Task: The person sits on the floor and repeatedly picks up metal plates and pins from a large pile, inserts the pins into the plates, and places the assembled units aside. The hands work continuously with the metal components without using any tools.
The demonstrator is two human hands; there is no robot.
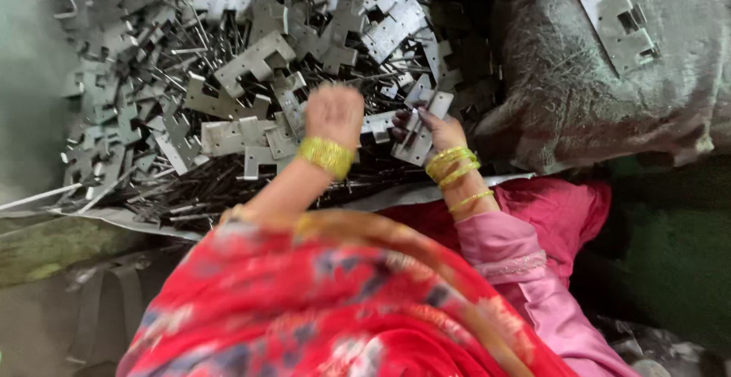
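Note:
A heap of flat grey metal hinge plates (251, 57) mixed with thin dark metal pins (205, 186) fills the upper left. My left hand (333, 112), with a gold bangle on the wrist, hovers over the heap with its fingers curled downward; its palm is hidden, so I cannot tell if it holds anything. My right hand (444, 132), wearing several gold bangles, grips a hinge plate (417, 135) at the heap's right edge. A red patterned garment and a pink sleeve cover the lower part of the view.
A bulky grey sack (579, 103) stands at the right, with a pair of joined hinge plates (620, 19) lying on top of it. A pale sheet edge (99, 221) borders the heap at the front. Dark green ground lies at the lower right.

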